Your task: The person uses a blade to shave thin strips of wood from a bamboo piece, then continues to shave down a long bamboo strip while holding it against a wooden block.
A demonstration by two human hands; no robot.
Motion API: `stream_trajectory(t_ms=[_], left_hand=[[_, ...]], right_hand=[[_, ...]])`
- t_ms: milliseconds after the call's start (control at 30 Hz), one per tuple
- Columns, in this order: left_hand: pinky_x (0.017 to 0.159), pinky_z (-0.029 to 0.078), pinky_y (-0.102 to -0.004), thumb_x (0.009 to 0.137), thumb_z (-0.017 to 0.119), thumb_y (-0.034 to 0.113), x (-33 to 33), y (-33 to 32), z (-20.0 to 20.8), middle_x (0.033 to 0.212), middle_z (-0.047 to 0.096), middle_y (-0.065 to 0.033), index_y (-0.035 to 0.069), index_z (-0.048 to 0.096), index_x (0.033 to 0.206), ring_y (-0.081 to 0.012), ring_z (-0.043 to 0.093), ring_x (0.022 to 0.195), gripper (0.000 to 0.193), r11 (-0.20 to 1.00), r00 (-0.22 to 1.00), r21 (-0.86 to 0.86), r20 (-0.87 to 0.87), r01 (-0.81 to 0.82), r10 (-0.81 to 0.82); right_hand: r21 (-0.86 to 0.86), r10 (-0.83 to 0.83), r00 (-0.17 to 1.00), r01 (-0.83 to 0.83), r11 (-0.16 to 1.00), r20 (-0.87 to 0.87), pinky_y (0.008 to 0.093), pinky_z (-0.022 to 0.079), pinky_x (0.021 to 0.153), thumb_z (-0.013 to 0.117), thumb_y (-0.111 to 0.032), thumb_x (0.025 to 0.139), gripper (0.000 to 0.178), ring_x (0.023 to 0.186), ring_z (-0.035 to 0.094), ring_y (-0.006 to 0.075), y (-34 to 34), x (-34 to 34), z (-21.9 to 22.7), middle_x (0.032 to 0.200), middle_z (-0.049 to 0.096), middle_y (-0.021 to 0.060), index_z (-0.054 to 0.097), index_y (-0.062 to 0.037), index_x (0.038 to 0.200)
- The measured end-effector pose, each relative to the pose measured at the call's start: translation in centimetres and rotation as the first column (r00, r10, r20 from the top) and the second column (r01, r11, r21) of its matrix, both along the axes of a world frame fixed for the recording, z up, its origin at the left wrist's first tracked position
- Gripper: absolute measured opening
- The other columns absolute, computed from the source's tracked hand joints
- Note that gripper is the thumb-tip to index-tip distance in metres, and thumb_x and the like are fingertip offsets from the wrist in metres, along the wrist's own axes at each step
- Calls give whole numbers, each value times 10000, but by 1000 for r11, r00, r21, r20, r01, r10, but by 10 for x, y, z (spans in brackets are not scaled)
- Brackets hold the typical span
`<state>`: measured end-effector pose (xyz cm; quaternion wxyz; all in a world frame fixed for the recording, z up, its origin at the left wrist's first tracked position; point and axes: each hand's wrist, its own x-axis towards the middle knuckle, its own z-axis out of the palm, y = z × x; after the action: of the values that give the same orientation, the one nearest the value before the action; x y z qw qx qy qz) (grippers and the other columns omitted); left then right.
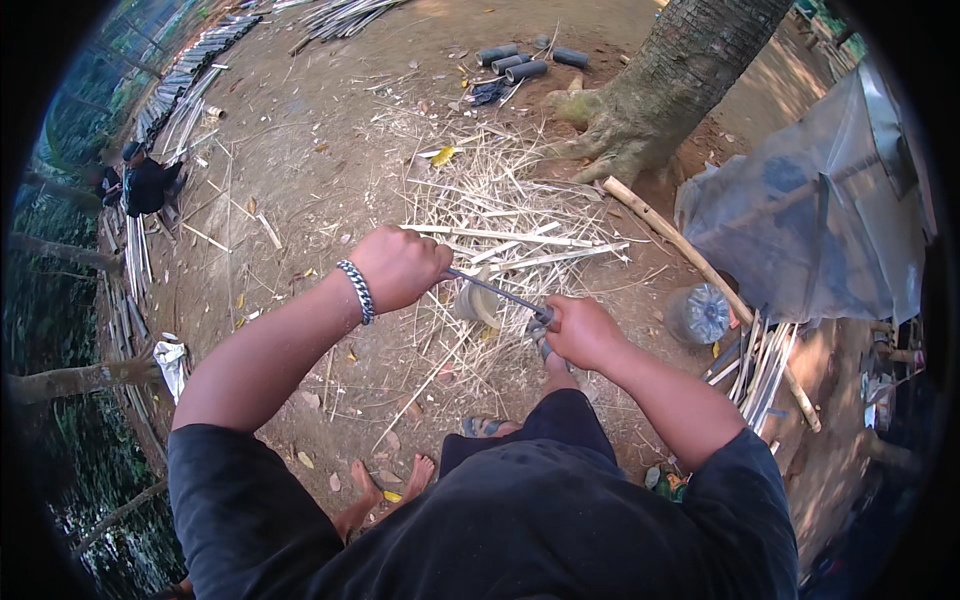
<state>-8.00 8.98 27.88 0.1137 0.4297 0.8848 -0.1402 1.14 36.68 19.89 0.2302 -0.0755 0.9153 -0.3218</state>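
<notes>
My left hand (402, 266) is closed in a fist, with a chain bracelet (357, 292) at the wrist. My right hand (586, 330) wraps round the thicker end of a thin dark rod-like tool (500, 292), which looks like a narrow blade seen edge-on. It slants from the left fist down to the right hand, and both hands grip it. Below the tool, a short pale bamboo section (477, 303) sits among the shavings, partly hidden. Long split bamboo strips (520, 238) lie just beyond my hands.
Bamboo shavings (480, 190) cover the ground ahead. A tree trunk (680, 80), a wooden pole (670, 235), plastic sheeting (810, 210) and a clear plastic jug (697, 313) stand right. Dark tubes (525, 68) lie far off. Someone sits (150, 185) at left; bare feet (366, 482) show near mine.
</notes>
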Motion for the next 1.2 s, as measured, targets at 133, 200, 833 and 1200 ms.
stream_trajectory(t_ms=[133, 200, 833, 1200], left_hand=[[623, 548, -372, 975, 449, 487, -22, 7, -12, 724, 637, -64, 95, 531, 820, -239, 666, 678, 430, 998, 994, 60, -104, 27, -21], [623, 547, -375, 972, 476, 464, -31, 13, -14, 725, 642, -67, 93, 531, 813, -238, 668, 688, 408, 998, 992, 56, -122, 20, -13], [1095, 409, -410, 894, 617, 360, 2, -21, -71, 1233, 643, -145, 41, 566, 1013, -279, 603, 1184, 344, 985, 1000, 172, -8, -13, 15], [726, 549, -399, 964, 525, 354, -60, 20, -83, 801, 679, -107, 66, 556, 873, -273, 690, 768, 303, 997, 995, 63, -75, -54, 58]], right_hand=[[73, -24, 999, 26, 997, -34, 478, 547, 736, 631, -178, 806, 268, 798, 673, 377, 9, -25, -3, 837, 691, 171, 658, -120, 1066], [103, -59, 991, 72, 992, -118, 470, 542, 731, 643, -150, 780, 283, 793, 667, 379, 14, -32, -8, 826, 685, 172, 664, -111, 1059], [2, 149, 979, -150, 989, 138, 483, 520, 782, 597, -171, 822, 152, 853, 663, 376, -5, -13, -40, 866, 673, 183, 633, -64, 924], [148, -25, 997, 36, 988, -76, 476, 536, 766, 577, -196, 873, 187, 858, 676, 355, 20, -71, -56, 904, 696, 162, 657, -119, 1023]])
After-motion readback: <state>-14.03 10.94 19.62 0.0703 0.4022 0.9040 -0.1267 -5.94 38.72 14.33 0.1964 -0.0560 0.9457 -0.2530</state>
